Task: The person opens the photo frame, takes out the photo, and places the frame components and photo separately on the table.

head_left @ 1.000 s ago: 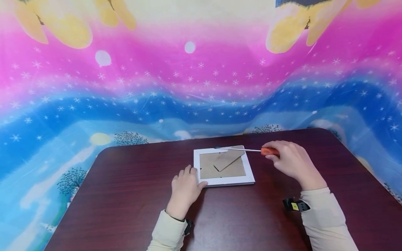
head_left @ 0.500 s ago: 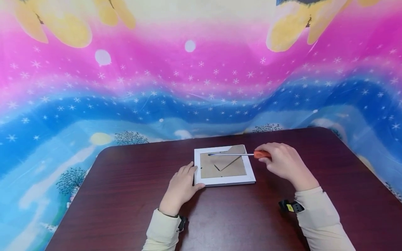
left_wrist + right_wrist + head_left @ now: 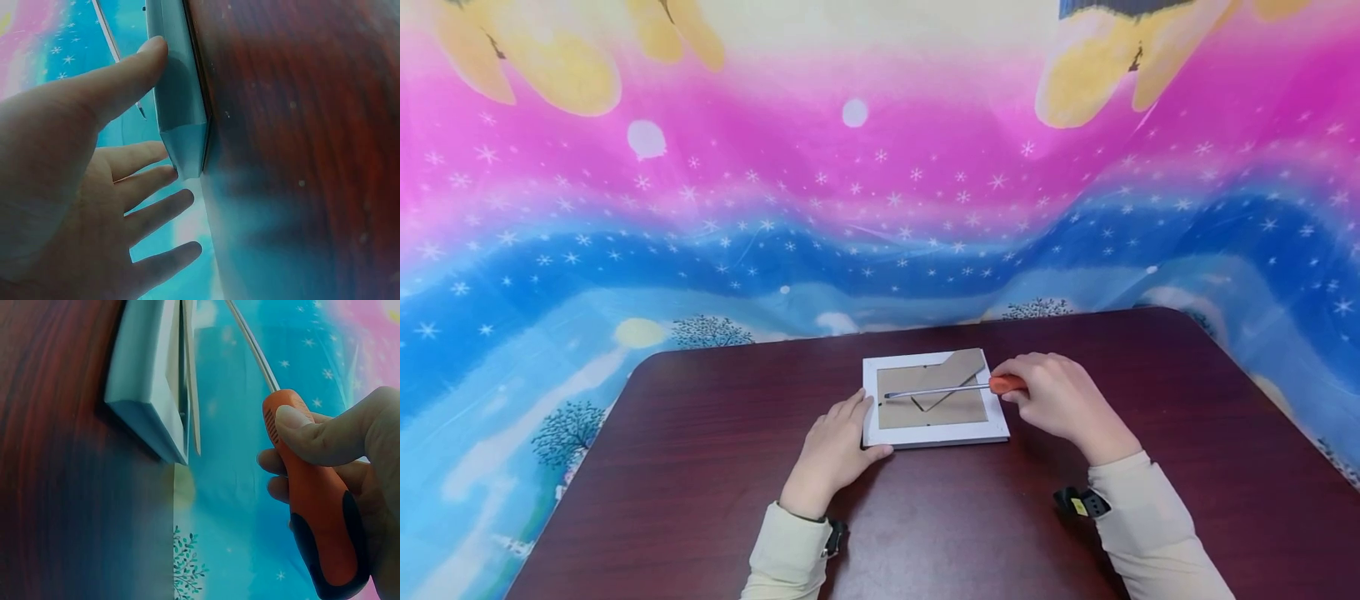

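A white picture frame (image 3: 895,436) lies back side up, its tan backing board (image 3: 891,414) and angled stand flap (image 3: 962,364) showing. My right hand (image 3: 1063,400) grips a screwdriver (image 3: 315,500) by its orange and black handle, thumb along the side. The thin metal shaft (image 3: 936,390) reaches leftward over the backing, its tip close to the small dark tab (image 3: 881,405) at the left inner edge. At the frame's near left corner is my left hand (image 3: 831,458), fingers spread and fairly straight. Its thumb (image 3: 153,59) touches the frame's near side.
The dark red-brown table (image 3: 715,467) extends around the frame on all sides. Behind it hangs a pink and blue snowflake-patterned cloth (image 3: 805,208). Each wrist wears a dark strap, the right one (image 3: 1081,502) with a yellow mark.
The right hand and screwdriver have moved left and nearer, bringing the tip from the frame's far edge to its left inner edge. The left hand has shifted slightly at the frame's corner.
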{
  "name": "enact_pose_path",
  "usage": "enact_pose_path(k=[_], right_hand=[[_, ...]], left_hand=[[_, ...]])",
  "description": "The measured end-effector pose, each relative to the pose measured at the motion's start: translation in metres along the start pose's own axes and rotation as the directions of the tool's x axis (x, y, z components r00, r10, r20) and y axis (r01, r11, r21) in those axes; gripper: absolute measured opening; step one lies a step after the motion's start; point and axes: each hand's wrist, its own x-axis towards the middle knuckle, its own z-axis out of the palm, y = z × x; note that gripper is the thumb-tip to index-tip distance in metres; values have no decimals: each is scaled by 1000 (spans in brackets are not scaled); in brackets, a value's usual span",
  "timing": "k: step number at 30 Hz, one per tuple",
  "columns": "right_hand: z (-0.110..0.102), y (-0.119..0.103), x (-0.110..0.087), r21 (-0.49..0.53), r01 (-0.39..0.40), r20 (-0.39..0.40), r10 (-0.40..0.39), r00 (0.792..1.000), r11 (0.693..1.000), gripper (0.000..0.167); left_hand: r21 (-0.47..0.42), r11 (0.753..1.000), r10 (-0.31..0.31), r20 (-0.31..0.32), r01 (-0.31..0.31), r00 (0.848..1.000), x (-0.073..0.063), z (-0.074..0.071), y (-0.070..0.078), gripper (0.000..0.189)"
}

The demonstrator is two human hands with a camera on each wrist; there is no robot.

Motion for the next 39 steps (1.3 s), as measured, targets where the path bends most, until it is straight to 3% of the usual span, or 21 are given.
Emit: enact_pose_path(k=[39], right_hand=[[11,-5,2,-15,7,32,-7,999,1000,25]], left_hand=[[-3,1000,-1,-1,1,1000,0,-1,0,76]])
